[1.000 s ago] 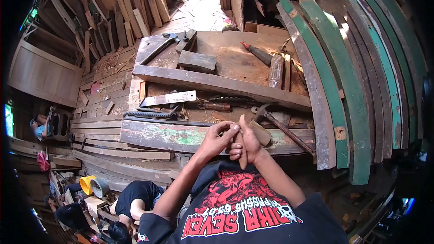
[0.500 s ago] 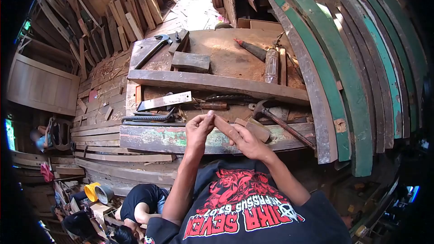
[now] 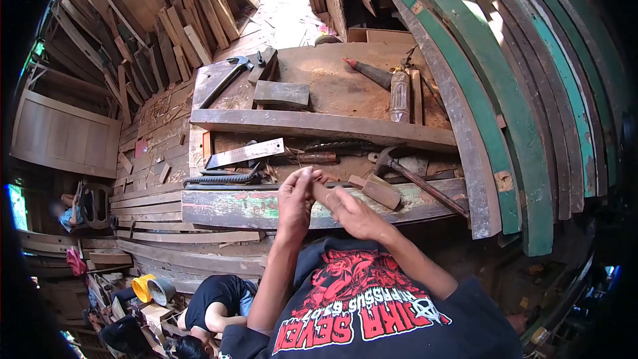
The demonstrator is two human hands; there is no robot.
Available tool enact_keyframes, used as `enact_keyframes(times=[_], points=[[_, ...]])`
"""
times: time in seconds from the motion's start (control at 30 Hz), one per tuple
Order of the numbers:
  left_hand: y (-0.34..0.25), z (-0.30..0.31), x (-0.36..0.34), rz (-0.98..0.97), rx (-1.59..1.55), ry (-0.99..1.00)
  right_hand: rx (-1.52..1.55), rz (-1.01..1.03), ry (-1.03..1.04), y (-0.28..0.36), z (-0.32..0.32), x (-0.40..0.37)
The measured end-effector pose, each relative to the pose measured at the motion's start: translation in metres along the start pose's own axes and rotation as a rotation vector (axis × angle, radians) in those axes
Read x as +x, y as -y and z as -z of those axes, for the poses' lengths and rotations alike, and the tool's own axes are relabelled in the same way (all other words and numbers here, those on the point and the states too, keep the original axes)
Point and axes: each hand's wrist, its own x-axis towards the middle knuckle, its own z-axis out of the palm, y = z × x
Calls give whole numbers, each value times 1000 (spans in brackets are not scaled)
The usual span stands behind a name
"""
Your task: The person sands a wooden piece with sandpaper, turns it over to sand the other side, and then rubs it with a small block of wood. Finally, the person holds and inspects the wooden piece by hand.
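- A stick (image 3: 321, 193) is gripped by the left hand (image 3: 296, 201), fingers closed.
- Its other end is pinched by the right hand (image 3: 352, 214) (above the plank (image 3: 232, 207)).
- A block (image 3: 382, 193) lies near.

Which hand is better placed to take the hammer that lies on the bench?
Probably the right. The right hand is nearer the hammer, whose handle runs out to the right side. The left hand is farther away. Both hands touch a small wood piece.
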Motion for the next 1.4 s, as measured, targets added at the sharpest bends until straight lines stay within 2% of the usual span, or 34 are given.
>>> enact_keyframes(times=[0.07, 0.1, 0.23, 0.33, 0.37, 0.4, 0.47, 0.53, 0.6, 0.67, 0.73, 0.8, 0.83, 0.87, 0.93, 0.97, 1.0, 1.07, 1.1, 1.2, 1.27, 1.3, 1.4], points=[[-5, -1, 2, -4, -150, -29, 217, -80, 215, -9, -8, -2], [-13, -7, 2, 70, -161, -44, 514, -182, 329, -4, -11, -7], [-34, -4, 6, 112, -344, 192, 843, -329, 481, 10, -11, -16], [-51, -5, 3, -20, 33, 257, 894, -379, 518, 17, -12, -17], [-57, 0, 5, -31, 31, 251, 811, -325, 478, 17, -15, -17], [-58, 3, 10, -116, -30, 165, 723, -272, 437, 16, -18, -18], [-78, 20, 22, -107, -173, -29, 598, -189, 341, 12, -19, -19], [-89, 33, 23, -190, -202, 4, 529, -129, 228, 1, -19, -18], [-72, 37, 20, -203, 117, -157, 581, -88, 141, 2, -17, -17], [-43, 20, 4, -181, 566, -109, 587, -49, 51, 6, -18, -15], [-10, 8, -8, -122, 634, -21, 484, 50, 14, 14, -16, -12], [-6, 1, -15, -2, 635, 241, 363, 70, -3, 26, -11, -15], [2, 2, -12, 40, 485, 192, 293, 42, -1, 34, -7, -19], [0, 0, -11, 16, 460, 156, 223, 14, 1, 38, -5, -22], [-9, -3, -7, -36, 412, 83, 114, 359, -121, 17, -16, -16], [-5, 10, 2, -54, 240, 80, 60, 534, -179, 7, -21, -12], [-14, -4, 3, -70, 144, -52, 49, 464, -126, 11, -20, -15], [-19, 11, 15, -24, -195, -15, 30, 317, -19, 20, -17, -28], [-33, 7, 11, 88, -335, -24, -14, 375, -64, 18, -19, -28], [-36, 16, 12, 115, -484, -18, 93, 378, -137, 19, -23, -31], [-36, 24, 14, 77, -533, -45, 248, 210, -161, 23, -18, -34], [-37, 22, 13, -17, -480, -107, 324, 126, -174, 25, -16, -35], [-41, 4, 0, -115, 59, -246, 446, 282, -300, 27, -12, -34]])
